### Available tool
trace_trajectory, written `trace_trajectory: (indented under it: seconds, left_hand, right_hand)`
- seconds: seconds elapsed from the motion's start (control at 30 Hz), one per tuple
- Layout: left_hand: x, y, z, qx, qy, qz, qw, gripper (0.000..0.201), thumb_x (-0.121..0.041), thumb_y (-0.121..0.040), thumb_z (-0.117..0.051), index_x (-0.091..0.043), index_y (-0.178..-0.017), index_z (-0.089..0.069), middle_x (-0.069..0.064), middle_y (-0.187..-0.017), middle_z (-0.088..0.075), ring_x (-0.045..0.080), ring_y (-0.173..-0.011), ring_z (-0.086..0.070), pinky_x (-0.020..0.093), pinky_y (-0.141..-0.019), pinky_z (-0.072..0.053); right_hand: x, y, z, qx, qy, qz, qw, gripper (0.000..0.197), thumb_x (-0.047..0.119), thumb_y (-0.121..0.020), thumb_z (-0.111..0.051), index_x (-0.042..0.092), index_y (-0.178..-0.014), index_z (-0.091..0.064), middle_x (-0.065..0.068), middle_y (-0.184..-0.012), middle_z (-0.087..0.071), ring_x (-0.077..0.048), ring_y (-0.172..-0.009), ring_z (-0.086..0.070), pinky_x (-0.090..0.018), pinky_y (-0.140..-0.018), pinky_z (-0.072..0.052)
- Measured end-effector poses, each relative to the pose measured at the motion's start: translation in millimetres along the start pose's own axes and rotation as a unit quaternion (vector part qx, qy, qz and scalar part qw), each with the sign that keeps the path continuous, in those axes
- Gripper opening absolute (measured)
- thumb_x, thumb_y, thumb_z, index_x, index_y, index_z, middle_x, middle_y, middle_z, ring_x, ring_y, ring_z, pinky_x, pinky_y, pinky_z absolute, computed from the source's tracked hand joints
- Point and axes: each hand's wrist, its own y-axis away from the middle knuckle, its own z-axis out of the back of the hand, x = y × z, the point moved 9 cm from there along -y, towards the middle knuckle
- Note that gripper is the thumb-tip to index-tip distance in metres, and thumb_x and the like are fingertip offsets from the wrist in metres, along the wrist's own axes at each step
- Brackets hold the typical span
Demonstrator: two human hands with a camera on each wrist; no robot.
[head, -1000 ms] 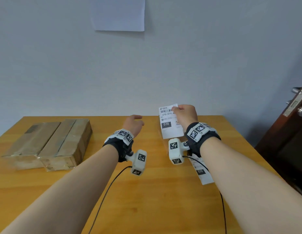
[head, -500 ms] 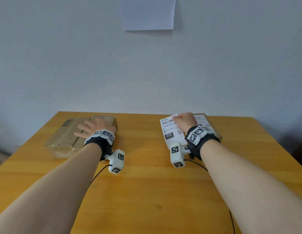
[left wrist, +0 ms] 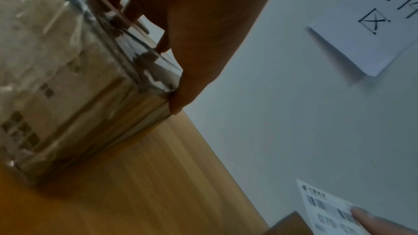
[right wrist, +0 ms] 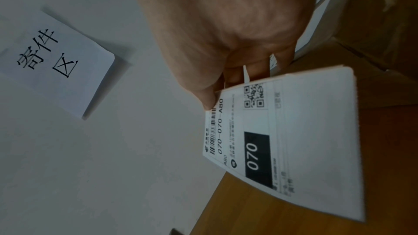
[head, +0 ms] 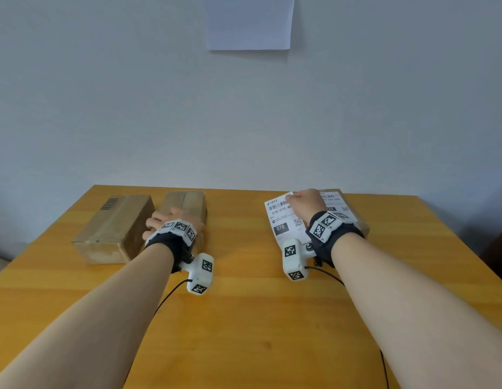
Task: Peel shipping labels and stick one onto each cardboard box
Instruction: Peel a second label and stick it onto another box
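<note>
**Label held up, box pressed under the left hand**

On the table [head: 244, 318], a left box [head: 115, 228] is seen at the far left, with a barcode print on its top. Just beside it stands a middle box [head: 188, 202], on which the left hand [head: 171, 220] is laid, fingers spread over the top. Only the left wrist view shows that the fingertips [left wrist: 176, 106] are hooked over the taped far edge of this box [left wrist: 79, 78]; its side printing is blurred and cannot be read.

On the wall a paper sheet [head: 248, 22] is pinned; its writing, "寄件区", is readable only in the right wrist view [right wrist: 52, 60].

Further right, a label [head: 283, 220] is pinched at its top corner by the right hand [head: 304, 203], thumb and fingers closed on it. "070-070-A80", a barcode, a QR code and a black "070" block are read in the right wrist view [right wrist: 282, 140]. Behind the hand a right box [head: 356, 217] already bears a label marked "220".
</note>
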Motion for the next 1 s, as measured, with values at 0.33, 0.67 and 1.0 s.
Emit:
trace_trajectory:
  seconds: [0.33, 0.67, 1.0]
  left_hand:
    - [-70.7, 72.5, -34.9, 0.071, 0.004, -0.138, 0.988, 0.116, -0.069, -0.075, -0.075, -0.014, -0.158, -0.017, 0.018, -0.160, -0.020, 0.039, -0.150, -0.019, 0.051, -0.119, -0.028]
    - [-121.2, 131.3, -75.0, 0.145, 0.017, -0.268, 0.952, 0.111, -0.060, -0.071, -0.084, -0.021, -0.156, -0.024, 0.014, -0.153, -0.029, 0.037, -0.140, -0.036, 0.051, -0.115, -0.039]
    - [-135.2, 134.0, -51.9, 0.153, 0.022, -0.327, 0.932, 0.075, -0.048, -0.088, -0.074, -0.020, -0.151, -0.044, 0.010, -0.151, -0.040, 0.032, -0.132, -0.049, 0.044, -0.108, -0.046]
  right_hand:
    - [-14.1, 5.9, 31.6, -0.068, -0.080, -0.001, 0.994, 0.028, 0.032, -0.096, -0.059, 0.018, -0.073, -0.060, -0.017, -0.071, -0.065, -0.026, -0.065, -0.062, -0.035, -0.062, -0.045]
    - [-28.2, 13.7, 62.7, -0.094, -0.173, -0.011, 0.980, 0.029, 0.023, -0.099, -0.062, -0.004, -0.096, -0.073, -0.018, -0.095, -0.077, -0.026, -0.072, -0.067, -0.035, -0.067, -0.051]
    - [-25.3, 19.0, 65.0, -0.072, -0.208, 0.008, 0.976, 0.035, 0.023, -0.098, -0.063, -0.011, -0.104, -0.068, -0.022, -0.101, -0.076, -0.033, -0.080, -0.075, -0.042, -0.072, -0.057]
